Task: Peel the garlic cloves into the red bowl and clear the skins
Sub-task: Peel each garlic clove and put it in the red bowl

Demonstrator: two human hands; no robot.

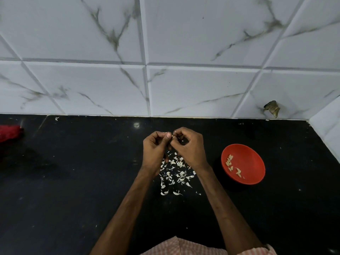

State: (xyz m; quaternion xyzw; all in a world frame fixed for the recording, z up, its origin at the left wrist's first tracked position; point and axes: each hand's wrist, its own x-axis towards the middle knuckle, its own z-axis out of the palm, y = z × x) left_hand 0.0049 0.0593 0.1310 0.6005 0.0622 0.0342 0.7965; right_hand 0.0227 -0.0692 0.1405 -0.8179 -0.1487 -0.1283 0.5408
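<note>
Both forearms extended over the counter [73,181], left hand [156,146] and right hand [189,146] curled fingertip to fingertip, pinching a garlic clove [173,134] above the skins [174,172].

Back wall [184,34]: white marble-look tiles w/ grey veins, bevelled edges, dark grout lines. Chipped brownish patch [272,108] low on wall nr right corner. Side wall [329,129]: same tile, at right edge. Countertop [73,181]: black, glossy, pale specks. Small light glare [136,124] nr back edge. Red cloth [10,132] far left, blurred.
</note>
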